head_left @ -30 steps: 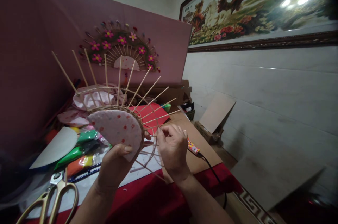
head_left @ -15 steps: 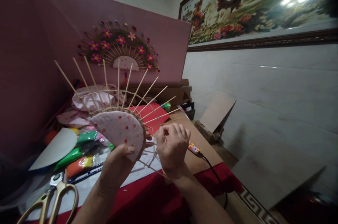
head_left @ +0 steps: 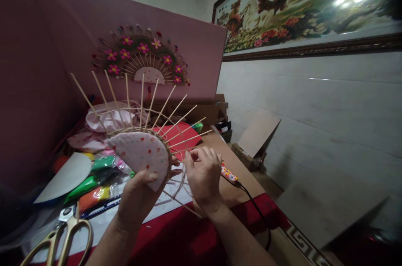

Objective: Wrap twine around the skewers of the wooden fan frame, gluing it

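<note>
My left hand (head_left: 138, 195) grips the lower right edge of a half-round panel (head_left: 138, 153) covered in pale, spotted fabric, thumb in front and fingers behind. Thin wooden sticks (head_left: 163, 107) fan out from its curved, rope-wrapped rim. A strand of twine (head_left: 150, 110) runs in an arc across the sticks. On the right side, my right hand (head_left: 204, 178) is pinched closed on the twine beside one of the lower sticks; its fingertips partly hide the spot. Loose twine loops below, between the two hands.
Gold-handled scissors (head_left: 70, 232), bagged coloured clay (head_left: 94, 197) and a white half-round sheet (head_left: 67, 178) lie at left. Red paper (head_left: 179, 136) sits behind the sticks. A flower-patterned corded tool (head_left: 229, 173) lies at right. A finished-looking flowered fan (head_left: 144, 54) hangs on the pink board.
The panel and its sticks have tipped slightly, the upper stick tips moving down and right. My right hand has shifted a little while staying pinched at the twine.
</note>
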### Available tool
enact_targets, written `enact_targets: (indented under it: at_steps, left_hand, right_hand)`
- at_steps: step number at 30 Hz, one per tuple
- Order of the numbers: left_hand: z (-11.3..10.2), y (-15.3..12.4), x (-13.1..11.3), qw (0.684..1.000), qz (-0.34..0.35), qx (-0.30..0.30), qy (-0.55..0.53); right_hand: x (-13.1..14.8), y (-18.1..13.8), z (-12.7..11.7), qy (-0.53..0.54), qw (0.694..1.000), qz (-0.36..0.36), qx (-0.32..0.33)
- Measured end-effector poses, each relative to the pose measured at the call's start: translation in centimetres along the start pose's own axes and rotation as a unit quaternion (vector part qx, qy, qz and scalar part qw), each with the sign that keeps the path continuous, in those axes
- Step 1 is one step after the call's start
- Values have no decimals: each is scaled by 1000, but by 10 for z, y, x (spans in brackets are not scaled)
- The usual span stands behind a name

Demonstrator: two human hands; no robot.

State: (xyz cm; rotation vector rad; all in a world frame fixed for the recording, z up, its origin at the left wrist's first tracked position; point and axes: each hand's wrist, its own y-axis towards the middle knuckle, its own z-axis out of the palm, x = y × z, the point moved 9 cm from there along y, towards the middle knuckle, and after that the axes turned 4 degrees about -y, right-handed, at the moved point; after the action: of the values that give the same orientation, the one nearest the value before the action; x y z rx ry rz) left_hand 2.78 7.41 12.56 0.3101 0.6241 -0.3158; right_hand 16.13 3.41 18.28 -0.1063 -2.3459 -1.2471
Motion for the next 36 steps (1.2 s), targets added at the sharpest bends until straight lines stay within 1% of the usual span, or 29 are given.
enact_targets:
  at_steps: [13, 20, 29, 36]
  left_hand:
    - [-6, 1, -1, 999, 1, -28, -21]
    - [-2, 0, -1, 1000, 2, -11, -6]
    - [-4, 1, -3, 1000, 2, -12, -13]
    - [-3, 1, -1, 1000, 1, -13, -10]
  right_hand:
    - [-1, 2, -3, 19, 1000, -4, -9]
    - [-3, 3, -3, 12, 1000, 11, -5]
    - [-1, 2, -2, 33, 999, -7, 1]
    - [-3, 3, 0, 28, 1000, 2, 1]
